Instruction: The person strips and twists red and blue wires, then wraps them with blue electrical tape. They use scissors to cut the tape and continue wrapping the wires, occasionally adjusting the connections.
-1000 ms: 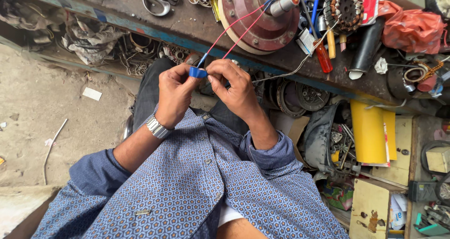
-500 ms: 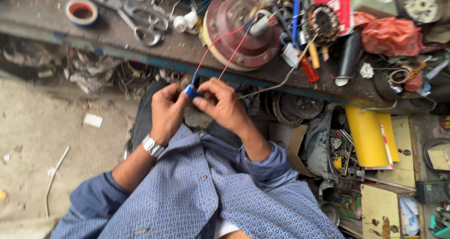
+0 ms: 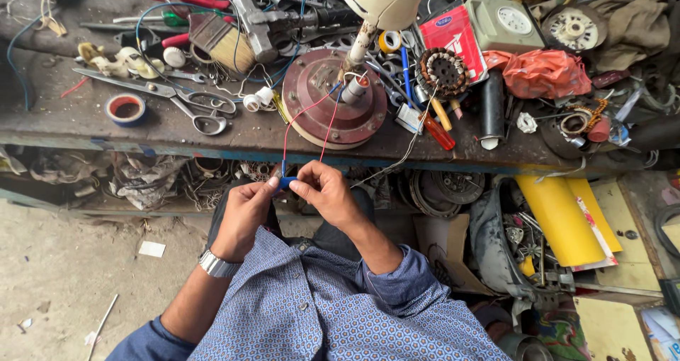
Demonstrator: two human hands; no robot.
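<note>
Both hands, left hand [image 3: 244, 216] and right hand [image 3: 327, 194], keep a closed grip on the blue tape [image 3: 286, 182] binding the red wires [image 3: 306, 131], unchanged.

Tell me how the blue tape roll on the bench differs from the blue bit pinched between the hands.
The blue tape roll lies flat and untouched on the wooden bench; the small blue piece is pinched between the left hand and right hand. The roll is an open ring and far larger; the piece is a small lump. Red wires run to the piece, none to the roll. Both are blue.
</note>
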